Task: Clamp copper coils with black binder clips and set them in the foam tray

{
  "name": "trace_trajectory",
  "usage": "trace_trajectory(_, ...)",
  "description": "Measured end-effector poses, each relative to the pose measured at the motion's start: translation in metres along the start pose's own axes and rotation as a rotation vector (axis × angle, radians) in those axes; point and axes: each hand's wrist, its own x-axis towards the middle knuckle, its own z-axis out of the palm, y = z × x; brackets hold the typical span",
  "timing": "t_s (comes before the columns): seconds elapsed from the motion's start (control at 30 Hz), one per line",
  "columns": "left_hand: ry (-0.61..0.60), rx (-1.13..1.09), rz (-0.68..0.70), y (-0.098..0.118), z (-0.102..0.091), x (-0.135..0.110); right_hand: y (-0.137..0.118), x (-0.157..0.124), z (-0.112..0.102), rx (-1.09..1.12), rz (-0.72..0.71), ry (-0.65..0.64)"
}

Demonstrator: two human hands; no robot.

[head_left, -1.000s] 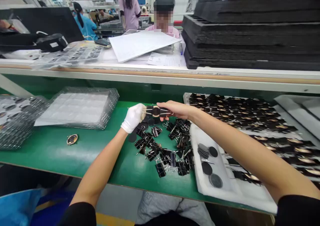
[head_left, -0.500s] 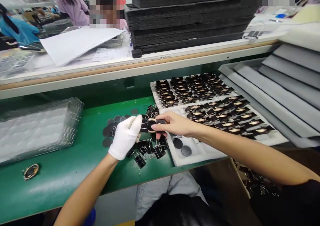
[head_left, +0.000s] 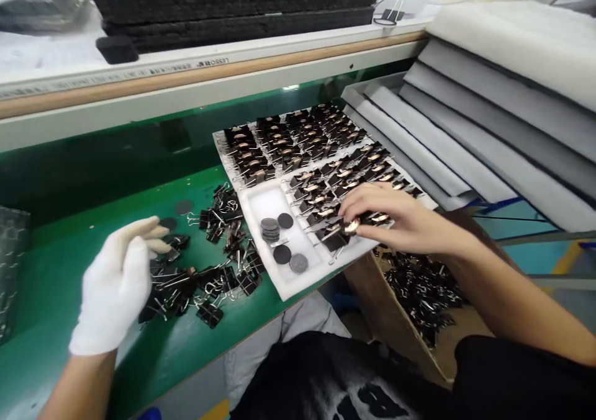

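My right hand [head_left: 395, 218], bare, pinches a small round part with a tan rim [head_left: 351, 226] at the near edge of the white foam tray [head_left: 291, 286]. Black binder clips [head_left: 333, 240] are clamped on this part. Rows of similar clipped parts [head_left: 310, 187] stand in the tray beyond my fingers. In a white glove, my left hand [head_left: 118, 277] hovers over the green table with fingers stretched and apart, holding nothing. Just right of it lies a heap of loose black binder clips [head_left: 223, 277]. Dark discs [head_left: 282, 254] sit in the tray's near-left hollow.
Grey-white foam sheets [head_left: 470, 134] are stacked at the right. An open cardboard box [head_left: 414, 321] of binder clips stands below the table edge. Clear plastic trays [head_left: 12, 265] lie at far left. Black foam blocks [head_left: 242, 4] rest on the shelf behind.
My hands have parted. The right hand has carried the clipped part right to the foam tray; the left has let go and opened over the table. The view has swung right.
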Motion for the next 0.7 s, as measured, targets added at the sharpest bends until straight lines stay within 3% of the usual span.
trace_trajectory(0.13,0.011,-0.129,-0.099,0.004,-0.002,0.0,0.008,-0.041,0.031,-0.26,0.107,0.055)
trace_trajectory(0.27,0.041,-0.163,-0.102,0.01,-0.002,0.0,0.02,-0.057,0.054,-0.418,0.163,0.108)
trace_trajectory(0.43,0.058,-0.184,-0.115,0.007,-0.002,0.0,0.026,-0.058,0.052,-0.495,0.102,0.118)
trace_trajectory(0.7,0.057,-0.199,-0.143,-0.004,-0.003,-0.006,0.018,-0.053,0.039,-0.565,0.057,-0.003)
